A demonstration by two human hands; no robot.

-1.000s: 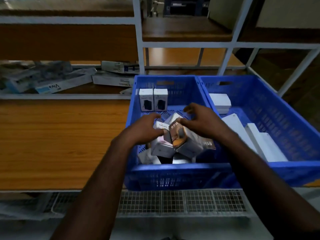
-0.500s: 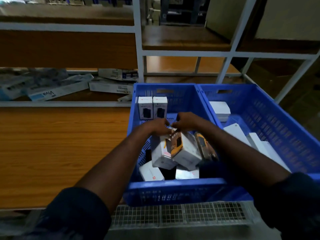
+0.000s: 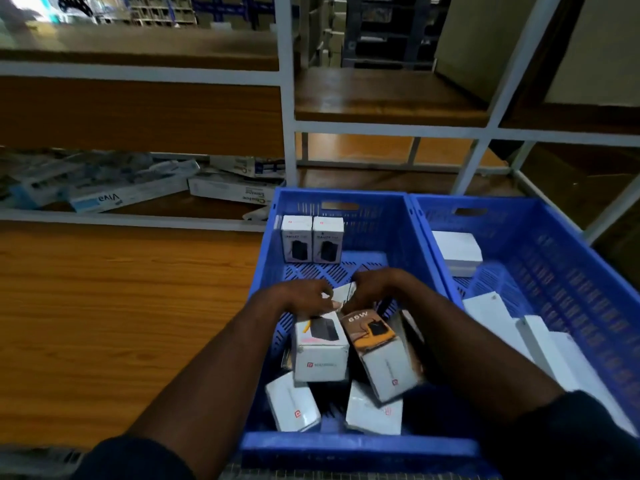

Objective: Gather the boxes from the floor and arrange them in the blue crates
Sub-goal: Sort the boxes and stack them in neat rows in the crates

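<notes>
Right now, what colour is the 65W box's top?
The 65W box top is orange-brown; head view.

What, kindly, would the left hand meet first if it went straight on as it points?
The small white box that the left hand seemingly pinches; the right hand lies just beyond.

Left crate (image 3: 346, 445) touching right crate (image 3: 571, 271), boxes (image 3: 320, 355) in left, cartons (image 3: 228, 192) behind-left on shelf (image 3: 207, 209)

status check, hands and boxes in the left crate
Left hand and right hand both gripping one small white box over left crate. Loose boxes heaped underneath, 65W box tilted. Nothing blocking.
</notes>
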